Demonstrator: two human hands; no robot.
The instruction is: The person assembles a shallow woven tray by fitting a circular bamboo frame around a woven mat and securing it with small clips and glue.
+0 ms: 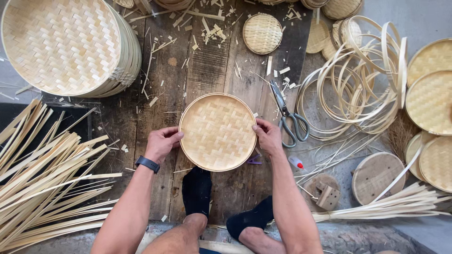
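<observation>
A round woven bamboo tray (pixel 218 132) is clamped at opposite rims by the left hand (pixel 161 142) and right hand (pixel 268 137), each grip closed on it, and kept flat above the plank floor (pixel 207 70), so the weave faces up.

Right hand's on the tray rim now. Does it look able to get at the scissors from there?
Probably yes. The scissors lie on the boards just beyond the right hand, with nothing between them. But that hand grips the woven tray together with the left hand, so it would have to let go first.

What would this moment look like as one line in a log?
left hand: grips tray's left rim | right hand: grips right rim | round woven bamboo tray: held flat above wooden boards | scissors: lying right of tray
</observation>
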